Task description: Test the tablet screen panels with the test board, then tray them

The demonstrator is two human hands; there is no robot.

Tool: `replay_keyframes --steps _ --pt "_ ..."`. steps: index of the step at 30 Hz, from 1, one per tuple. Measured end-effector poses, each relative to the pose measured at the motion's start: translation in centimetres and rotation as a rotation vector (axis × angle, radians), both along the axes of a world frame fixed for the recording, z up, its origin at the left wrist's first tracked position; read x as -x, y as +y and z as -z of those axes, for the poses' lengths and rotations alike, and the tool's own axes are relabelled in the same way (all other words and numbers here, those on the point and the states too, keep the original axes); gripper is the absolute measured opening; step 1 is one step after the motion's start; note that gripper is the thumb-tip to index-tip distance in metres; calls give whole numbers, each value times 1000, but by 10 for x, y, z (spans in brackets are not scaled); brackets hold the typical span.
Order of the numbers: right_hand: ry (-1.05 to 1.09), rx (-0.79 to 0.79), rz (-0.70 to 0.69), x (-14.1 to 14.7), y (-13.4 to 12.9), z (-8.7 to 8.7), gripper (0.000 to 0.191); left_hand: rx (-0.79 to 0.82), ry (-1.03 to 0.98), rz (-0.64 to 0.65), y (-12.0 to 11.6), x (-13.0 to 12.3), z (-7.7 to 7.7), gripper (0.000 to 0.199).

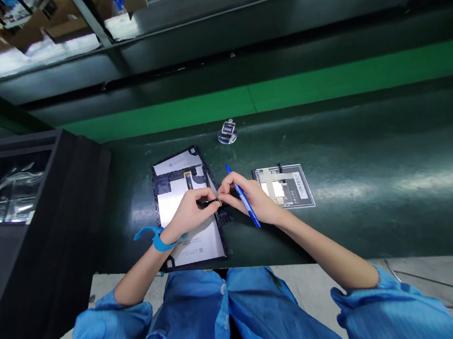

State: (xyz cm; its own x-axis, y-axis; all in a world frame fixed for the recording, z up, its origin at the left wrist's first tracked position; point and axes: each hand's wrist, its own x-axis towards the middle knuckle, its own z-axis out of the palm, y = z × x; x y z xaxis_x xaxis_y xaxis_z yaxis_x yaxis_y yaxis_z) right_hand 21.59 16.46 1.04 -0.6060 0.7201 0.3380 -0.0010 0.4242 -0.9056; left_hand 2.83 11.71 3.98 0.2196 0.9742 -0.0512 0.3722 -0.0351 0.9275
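A big black box [75,169] sits on the left. Next comes a blue band [161,240] around the left wrist; its loose end sticks out, so it could catch on something if the arm moves fast. The flat panels [193,250] lie on the green table [375,173], stacked a bit crooked, near the table's front edge. A bump from an arm could slide them, and maybe one would fall. The left hand [194,211] is over them, with thumb and finger pinching a small dark piece [212,200]. It is too small to tell what it is. If they pinch or pull too hard, it might bend or rip, or it could slip and get lost. A clear round thing [227,135] sits farther back. The right hand [250,199] has its fingertips close together at the same piece, and it grips a blue pen [249,208] too. The pen could slip out and scratch a panel. On the right, a flat card with parts [304,188] lies near that hand, where an elbow or wrist could knock it
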Motion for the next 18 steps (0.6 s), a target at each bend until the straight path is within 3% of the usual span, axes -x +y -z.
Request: replay_keyframes --steps 4,6,8,9,11,12,15,18 --pt "49 51 47 0 -1 -3 15 -34 50 -82 -9 7 -6 17" --pt "89 69 116 -1 0 -7 16 -172 76 -161 -26 18 -10 20" --pt "107 60 182 -3 1 -10 16 -324 154 -100 -51 31 -10 29" --pt "102 49 201 -5 3 -11 16 -340 250 11 -66 37 -7 47" --pt "79 31 219 -6 4 -11 16 -279 566 227 -93 45 2 103" --pt "63 30 222 -7 5 -10 15 -247 726 297 -105 47 7 118" --pt "19 21 229 -7 6 -6 14 -252 1035 408 -125 49 18 111" --pt "20 1 246 -6 5 -4 16 -330 1099 481 -128 53 12 83"
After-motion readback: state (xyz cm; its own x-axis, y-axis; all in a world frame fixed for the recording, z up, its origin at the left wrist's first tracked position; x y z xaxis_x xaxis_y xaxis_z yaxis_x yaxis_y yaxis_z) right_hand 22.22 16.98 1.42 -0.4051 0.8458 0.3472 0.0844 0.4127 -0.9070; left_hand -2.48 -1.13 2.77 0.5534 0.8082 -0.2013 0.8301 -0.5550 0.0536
